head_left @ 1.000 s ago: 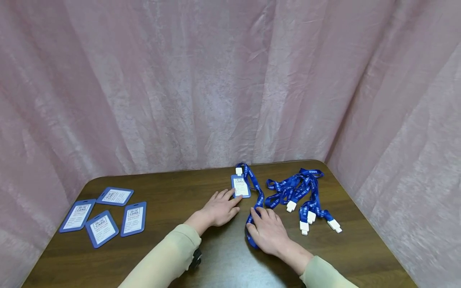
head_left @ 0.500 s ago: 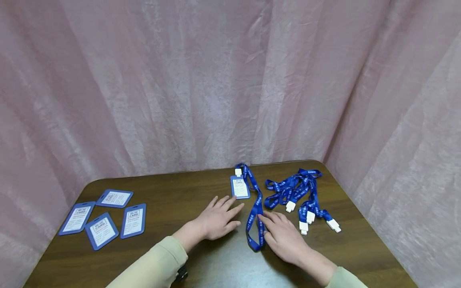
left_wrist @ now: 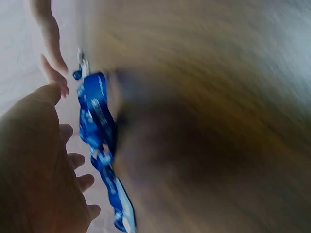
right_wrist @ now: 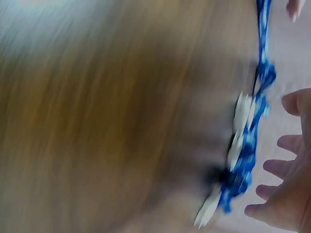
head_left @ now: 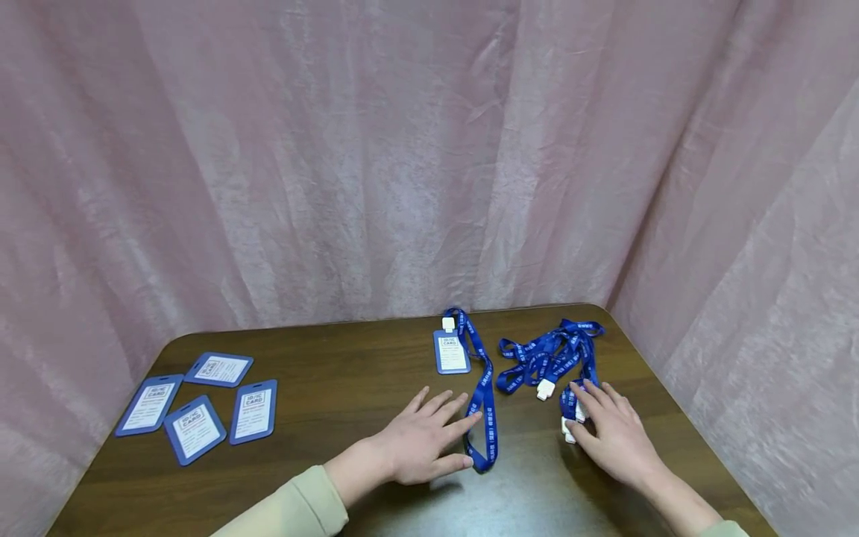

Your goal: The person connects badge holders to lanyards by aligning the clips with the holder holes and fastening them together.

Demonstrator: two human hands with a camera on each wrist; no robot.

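Observation:
My left hand (head_left: pixel 429 440), fingers spread, is beside a blue printed lanyard (head_left: pixel 492 436); its fingertips overlap the strap's lower loop in the head view. That lanyard runs up to a white clip (head_left: pixel 448 324) joined to a blue-framed ID card holder (head_left: pixel 452 354). Farther right, my right hand (head_left: pixel 617 432) hovers with loosely bent fingers over the near end of a pile of blue lanyards (head_left: pixel 546 358), hiding some white clips. In the right wrist view, a gap shows between the fingers and the blurred lanyards (right_wrist: pixel 248 155). Neither hand holds anything.
Several blue-framed ID card holders (head_left: pixel 255 412) lie face up at the left of the brown wooden table (head_left: pixel 335 365). Pink curtains (head_left: pixel 403 164) hang behind the table and along its right side.
My right hand has left the single lanyard and moved right to the pile. My left hand has drawn back from the card holder toward me. The lanyard's lower loop now lies spread open.

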